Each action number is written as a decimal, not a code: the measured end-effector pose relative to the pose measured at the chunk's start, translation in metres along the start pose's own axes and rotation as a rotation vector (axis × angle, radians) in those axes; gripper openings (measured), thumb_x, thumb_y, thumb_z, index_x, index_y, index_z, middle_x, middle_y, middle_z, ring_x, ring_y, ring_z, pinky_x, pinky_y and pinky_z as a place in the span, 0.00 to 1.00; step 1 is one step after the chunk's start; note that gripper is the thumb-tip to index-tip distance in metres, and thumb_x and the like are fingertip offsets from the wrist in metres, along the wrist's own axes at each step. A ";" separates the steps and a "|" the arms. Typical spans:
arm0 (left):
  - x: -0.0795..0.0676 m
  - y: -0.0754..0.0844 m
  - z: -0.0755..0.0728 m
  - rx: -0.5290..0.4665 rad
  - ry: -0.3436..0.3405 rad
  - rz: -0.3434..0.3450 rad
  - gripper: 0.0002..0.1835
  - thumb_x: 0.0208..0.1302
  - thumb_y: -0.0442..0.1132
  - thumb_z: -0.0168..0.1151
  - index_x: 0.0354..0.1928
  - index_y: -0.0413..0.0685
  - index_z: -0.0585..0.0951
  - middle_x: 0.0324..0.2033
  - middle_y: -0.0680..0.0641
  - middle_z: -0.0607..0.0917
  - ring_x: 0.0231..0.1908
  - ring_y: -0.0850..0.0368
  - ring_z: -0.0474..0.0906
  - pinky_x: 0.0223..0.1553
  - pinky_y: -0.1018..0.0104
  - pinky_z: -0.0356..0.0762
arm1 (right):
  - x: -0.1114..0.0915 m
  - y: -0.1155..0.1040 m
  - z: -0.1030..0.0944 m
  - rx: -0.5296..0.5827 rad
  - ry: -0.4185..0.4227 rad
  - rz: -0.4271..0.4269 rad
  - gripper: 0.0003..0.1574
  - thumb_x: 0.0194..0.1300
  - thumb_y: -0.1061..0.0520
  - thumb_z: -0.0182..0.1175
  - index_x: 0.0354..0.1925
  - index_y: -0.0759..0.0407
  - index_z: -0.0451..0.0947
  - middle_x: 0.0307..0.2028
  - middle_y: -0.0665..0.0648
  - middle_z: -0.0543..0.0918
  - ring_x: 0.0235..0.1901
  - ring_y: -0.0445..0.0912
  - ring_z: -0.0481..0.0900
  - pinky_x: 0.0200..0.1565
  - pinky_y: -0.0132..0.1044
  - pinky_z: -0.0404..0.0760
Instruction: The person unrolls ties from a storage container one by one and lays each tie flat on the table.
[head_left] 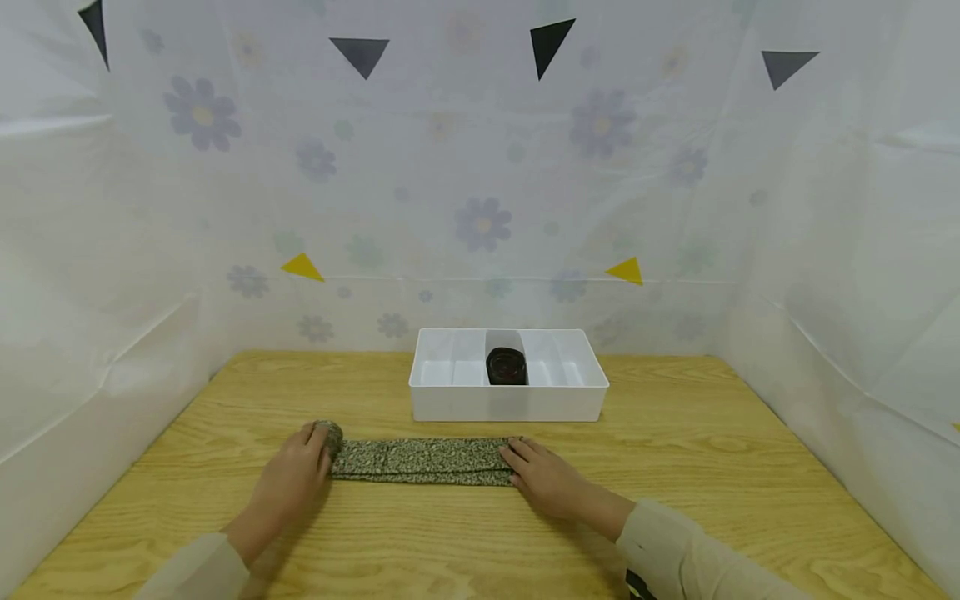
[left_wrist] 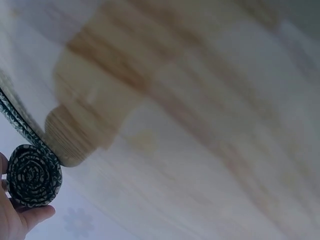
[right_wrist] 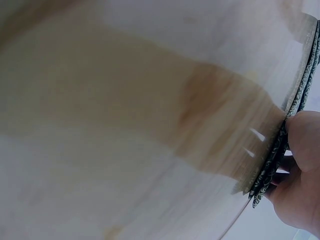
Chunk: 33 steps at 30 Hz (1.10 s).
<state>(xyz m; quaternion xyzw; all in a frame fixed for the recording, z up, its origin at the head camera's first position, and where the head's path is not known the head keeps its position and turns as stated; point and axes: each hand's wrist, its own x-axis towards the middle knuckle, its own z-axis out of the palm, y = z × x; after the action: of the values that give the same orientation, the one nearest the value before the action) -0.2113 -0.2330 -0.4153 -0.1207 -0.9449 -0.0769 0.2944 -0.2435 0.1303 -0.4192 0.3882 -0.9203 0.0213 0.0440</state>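
A long folded strip of dark-and-cream patterned cloth lies flat across the wooden table, its left end wound into a roll. My left hand holds that roll, fingers over its far side and thumb near the front. The left wrist view shows the coil end-on as a tight spiral, gripped between thumb and fingers. At the strip's other end, my right hand rests with its fingers on the cloth. From the right wrist, the layered cloth edge appears against the table, beside the right fingers.
Beyond the strip stands a white divided box. A dark rolled item sits in its middle compartment. White flower-printed sheeting walls the table at the back and both sides.
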 end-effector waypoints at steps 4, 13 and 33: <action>-0.001 -0.002 -0.001 0.047 0.046 0.051 0.19 0.49 0.26 0.65 0.46 0.31 0.78 0.41 0.29 0.80 0.38 0.37 0.79 0.27 0.57 0.82 | 0.000 0.000 -0.001 -0.007 0.006 -0.008 0.26 0.70 0.56 0.47 0.62 0.68 0.66 0.61 0.70 0.69 0.60 0.63 0.68 0.58 0.53 0.72; -0.002 -0.007 -0.004 0.115 0.015 0.092 0.19 0.46 0.24 0.67 0.44 0.31 0.80 0.43 0.29 0.80 0.41 0.37 0.78 0.37 0.55 0.82 | -0.001 0.000 0.000 -0.014 0.017 -0.010 0.26 0.70 0.56 0.47 0.61 0.68 0.66 0.60 0.70 0.70 0.59 0.63 0.69 0.58 0.53 0.72; -0.001 -0.017 -0.008 0.043 -0.120 -0.038 0.25 0.52 0.38 0.68 0.44 0.23 0.74 0.45 0.22 0.75 0.45 0.29 0.75 0.41 0.45 0.80 | 0.001 0.001 0.003 0.000 0.012 0.001 0.26 0.71 0.55 0.47 0.62 0.67 0.66 0.61 0.70 0.69 0.61 0.63 0.67 0.59 0.52 0.71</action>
<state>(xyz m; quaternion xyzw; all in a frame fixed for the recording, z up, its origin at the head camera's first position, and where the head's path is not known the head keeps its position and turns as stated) -0.2109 -0.2514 -0.4105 -0.1010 -0.9643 -0.0549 0.2384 -0.2449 0.1300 -0.4222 0.3875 -0.9202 0.0237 0.0492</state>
